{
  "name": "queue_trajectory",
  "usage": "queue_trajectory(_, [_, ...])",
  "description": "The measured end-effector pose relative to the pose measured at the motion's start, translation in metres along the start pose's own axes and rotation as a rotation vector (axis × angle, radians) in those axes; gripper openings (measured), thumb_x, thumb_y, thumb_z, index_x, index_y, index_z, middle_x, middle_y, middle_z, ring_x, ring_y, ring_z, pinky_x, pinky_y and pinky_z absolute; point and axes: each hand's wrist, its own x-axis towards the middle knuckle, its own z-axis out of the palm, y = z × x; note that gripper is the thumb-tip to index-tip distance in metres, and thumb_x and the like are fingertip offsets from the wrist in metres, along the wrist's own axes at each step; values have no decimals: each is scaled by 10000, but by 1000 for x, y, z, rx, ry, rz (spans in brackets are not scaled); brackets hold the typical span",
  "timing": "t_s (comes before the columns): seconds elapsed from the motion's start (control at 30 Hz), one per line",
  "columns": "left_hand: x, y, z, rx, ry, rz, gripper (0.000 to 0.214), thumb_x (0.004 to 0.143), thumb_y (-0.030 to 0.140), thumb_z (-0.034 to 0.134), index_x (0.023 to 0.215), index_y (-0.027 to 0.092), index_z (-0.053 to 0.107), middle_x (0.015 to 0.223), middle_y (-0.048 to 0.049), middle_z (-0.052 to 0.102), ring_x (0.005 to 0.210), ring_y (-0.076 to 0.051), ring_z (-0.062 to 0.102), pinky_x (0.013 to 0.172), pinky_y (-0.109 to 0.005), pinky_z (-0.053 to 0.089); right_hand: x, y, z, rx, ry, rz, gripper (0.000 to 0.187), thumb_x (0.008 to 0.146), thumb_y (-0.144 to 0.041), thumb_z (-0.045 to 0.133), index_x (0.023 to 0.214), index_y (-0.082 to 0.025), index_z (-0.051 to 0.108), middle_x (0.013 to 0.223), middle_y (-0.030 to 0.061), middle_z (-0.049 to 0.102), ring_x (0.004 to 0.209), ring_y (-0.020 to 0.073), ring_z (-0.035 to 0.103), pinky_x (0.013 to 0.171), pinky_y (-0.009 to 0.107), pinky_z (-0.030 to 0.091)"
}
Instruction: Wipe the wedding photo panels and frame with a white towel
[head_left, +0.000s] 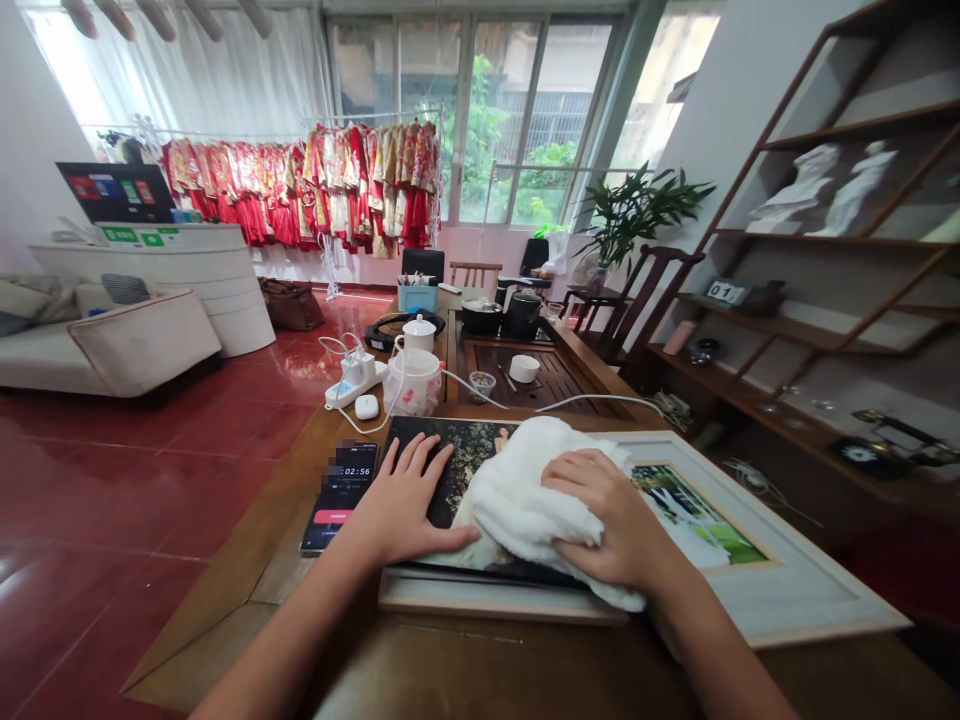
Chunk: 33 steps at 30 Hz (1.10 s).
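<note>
A white fluffy cloth [525, 485] is bunched under my right hand [607, 515], whose fingers are curled into it. The cloth lies over a dark photo panel [442, 470] with pale speckles, covering much of its right part. My left hand [409, 495] rests on the panel's left side, fingers spread and thumb pointing toward the cloth. Beneath the panel is a large white picture frame [810, 570] that reaches out to the right. A photo [694, 515] with white clothing and green grass shows in that frame's opening.
On the wooden table [225, 600], a phone [341, 495] lies left of the panel. Behind it stand a power strip [356, 380], a pink-white container [412, 383] and a white lidded jar [420, 333]. A tea tray [487, 365] holds a small white cup [523, 369]. A white cable [570, 402] crosses behind the frame.
</note>
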Motion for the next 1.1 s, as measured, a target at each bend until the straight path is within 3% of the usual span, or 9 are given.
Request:
queue_trajectory(0.13, [0,0,-1,3,-5,-3,985,714,817,439,1457,188,293,1500,-120,305,1408,-337,179,1152,-537,98,1,0,2,-67,59,91,217,678,-271,619,879,-207,568,889,73,613,856,268,529,816,439,351])
queue_trajectory(0.37, [1,0,-1,6,-11,-2,990,717,825,423,1456,178,297,1496,-127,308,1408,-335,181,1154,-534,100,-1,-5,-1,35,-30,-18,86,674,-261,571,716,-221,508,790,31,587,772,226,527,822,423,361])
queue_trajectory(0.57, [1,0,-2,-3,-14,-3,997,714,824,430,1463,182,284,1502,-122,300,1410,-338,173,1155,-539,95,0,9,14,-202,144,179,296,752,-314,581,1013,-175,571,1006,116,633,960,300,550,866,468,373])
queue_trajectory(0.7, [0,1,-2,-10,-9,-1,992,711,822,438,1459,188,292,1500,-119,305,1410,-338,171,1153,-539,97,3,3,18,-144,121,86,429,739,-316,605,1138,-170,546,1121,132,620,1036,301,544,934,485,356])
queue_trajectory(0.83, [0,1,-1,-17,3,7,945,726,800,452,1449,208,312,1489,-112,326,1408,-330,183,1152,-539,109,4,-5,16,-32,83,-37,473,729,-313,621,1178,-193,534,1163,112,618,1084,280,542,977,467,337])
queue_trajectory(1.0, [1,0,-2,-14,-14,1,985,715,816,443,1460,191,292,1502,-126,300,1410,-340,169,1150,-549,100,2,7,17,-173,130,111,405,777,-340,595,1150,-189,557,1144,120,626,1070,293,552,965,495,324])
queue_trajectory(1.1, [1,0,-1,-16,-12,-1,990,712,815,450,1460,185,293,1501,-128,301,1410,-342,167,1149,-550,103,2,5,17,-148,102,98,424,761,-333,608,1155,-188,552,1149,125,621,1067,296,550,962,501,322])
